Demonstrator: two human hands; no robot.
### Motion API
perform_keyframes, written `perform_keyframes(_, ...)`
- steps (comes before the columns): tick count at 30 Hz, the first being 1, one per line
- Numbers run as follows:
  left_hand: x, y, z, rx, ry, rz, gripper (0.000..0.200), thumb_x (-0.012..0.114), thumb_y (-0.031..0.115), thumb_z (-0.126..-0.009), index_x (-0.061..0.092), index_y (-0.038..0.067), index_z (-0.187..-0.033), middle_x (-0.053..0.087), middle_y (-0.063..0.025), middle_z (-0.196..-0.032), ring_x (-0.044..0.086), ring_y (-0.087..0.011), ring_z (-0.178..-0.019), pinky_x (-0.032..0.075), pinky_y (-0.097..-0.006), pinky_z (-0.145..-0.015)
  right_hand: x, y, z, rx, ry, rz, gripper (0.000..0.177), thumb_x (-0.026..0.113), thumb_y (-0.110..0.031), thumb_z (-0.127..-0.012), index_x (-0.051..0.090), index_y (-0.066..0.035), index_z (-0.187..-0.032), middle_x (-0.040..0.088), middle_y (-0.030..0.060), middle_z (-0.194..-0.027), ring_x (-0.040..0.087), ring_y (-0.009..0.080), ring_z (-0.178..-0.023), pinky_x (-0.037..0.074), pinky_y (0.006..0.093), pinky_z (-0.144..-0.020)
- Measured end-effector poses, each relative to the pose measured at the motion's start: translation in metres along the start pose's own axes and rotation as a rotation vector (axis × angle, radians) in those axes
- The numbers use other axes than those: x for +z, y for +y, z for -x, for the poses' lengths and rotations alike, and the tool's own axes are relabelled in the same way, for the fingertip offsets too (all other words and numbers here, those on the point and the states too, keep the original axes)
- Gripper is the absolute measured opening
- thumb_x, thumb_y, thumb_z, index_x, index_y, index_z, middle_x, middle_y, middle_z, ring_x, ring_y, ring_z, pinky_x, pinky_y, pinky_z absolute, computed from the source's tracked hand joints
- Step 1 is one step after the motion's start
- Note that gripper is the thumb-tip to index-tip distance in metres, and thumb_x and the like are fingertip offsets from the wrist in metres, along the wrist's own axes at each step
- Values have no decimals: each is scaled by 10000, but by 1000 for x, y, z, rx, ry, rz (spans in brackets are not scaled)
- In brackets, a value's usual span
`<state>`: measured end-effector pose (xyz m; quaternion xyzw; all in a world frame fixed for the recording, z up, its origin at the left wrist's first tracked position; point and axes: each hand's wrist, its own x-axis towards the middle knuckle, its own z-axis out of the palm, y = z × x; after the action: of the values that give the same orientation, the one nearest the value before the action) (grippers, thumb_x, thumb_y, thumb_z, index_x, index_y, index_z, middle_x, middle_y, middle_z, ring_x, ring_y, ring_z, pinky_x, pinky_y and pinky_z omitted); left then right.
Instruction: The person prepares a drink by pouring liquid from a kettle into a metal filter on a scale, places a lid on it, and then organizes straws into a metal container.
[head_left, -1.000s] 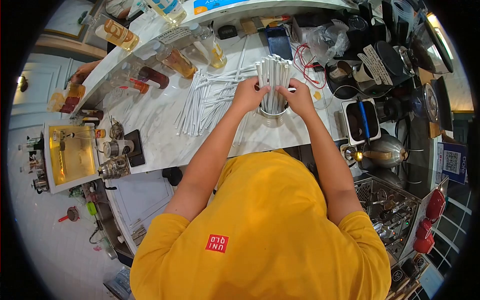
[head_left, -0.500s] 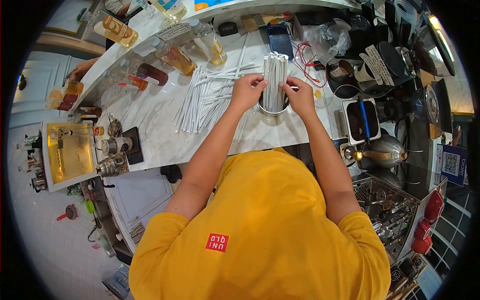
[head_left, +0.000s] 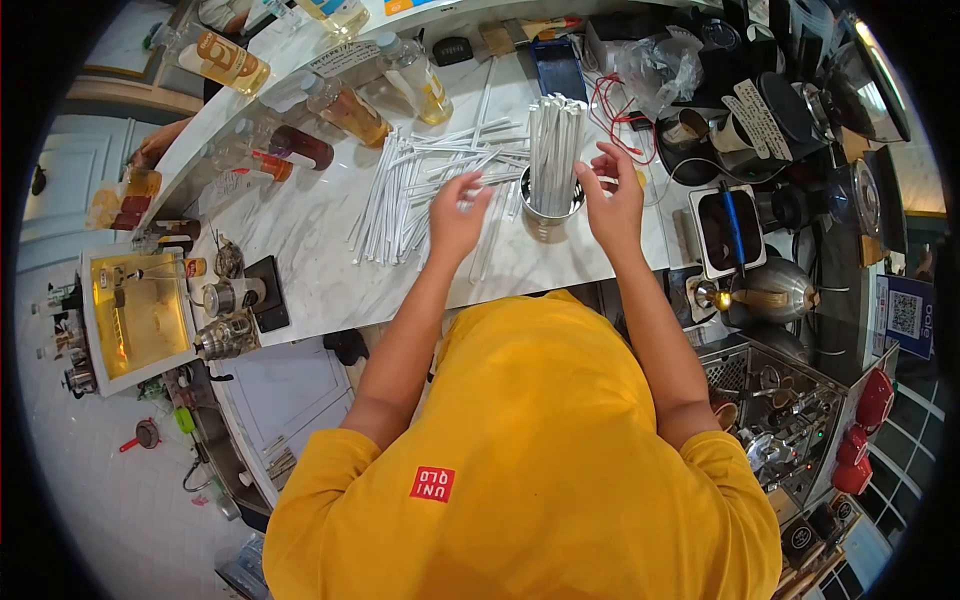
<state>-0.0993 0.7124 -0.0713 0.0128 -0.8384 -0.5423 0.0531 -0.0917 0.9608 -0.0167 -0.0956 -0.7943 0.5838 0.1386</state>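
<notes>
A bundle of white wrapped sticks (head_left: 556,150) stands upright in a metal cup (head_left: 546,226) on the marble counter. To the cup's left, my left hand (head_left: 458,215) is apart from it with fingers spread, holding nothing, near the loose pile of similar sticks (head_left: 400,190). My right hand (head_left: 612,198) is at the right side of the cup, its fingers apart and its thumb close to the bundle; whether the thumb touches the bundle cannot be made out.
Bottles (head_left: 415,80) line the raised ledge at the back left. A blue phone (head_left: 558,70), a red cable (head_left: 610,120) and a plastic bag (head_left: 665,75) lie behind the cup. A container (head_left: 727,232) stands right. Another person's hand (head_left: 158,142) shows far left.
My left hand has let go of the bundle and moved left. My right hand has opened and shifted slightly right. The sticks now sit in the cup without being gripped.
</notes>
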Motion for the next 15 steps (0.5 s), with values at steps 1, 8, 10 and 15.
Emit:
perform_keyframes(1,-12,-18,8,-31,20,-52,337,809,204,-899,741,68,-1199,747,-98,-1023,688,-192,-857,564,-342,-772,0,-9,10,-55,23,-29,393,780,-195,-944,653,-43,-1284,699,58,-1041,674,160,-927,539,337,-839)
perform_keyframes(8,-45,-73,33,-46,-74,-351,228,790,224,-907,772,83,-1085,737,-115,-915,711,-248,-802,564,-371,-729,37,-38,69,54,-367,-88,250,758,-185,-965,713,-14,-1142,694,25,-878,654,122,-779,532,282,-713)
perform_keyframes(10,-38,-69,34,-12,-183,-400,230,799,283,-876,784,96,-1009,736,-124,-899,706,-301,-786,564,-421,-717,54,-22,77,123,-473,-7,250,752,-213,-967,727,-13,-1115,714,75,-864,671,162,-752,542,309,-713)
perform_keyframes(15,-27,-55,37,86,-445,-611,215,800,307,-841,760,97,-862,723,-125,-866,703,-347,-792,559,-467,-710,92,55,104,211,-495,337,288,756,-288,-926,746,-14,-1011,750,181,-900,725,332,-801,570,423,-757)
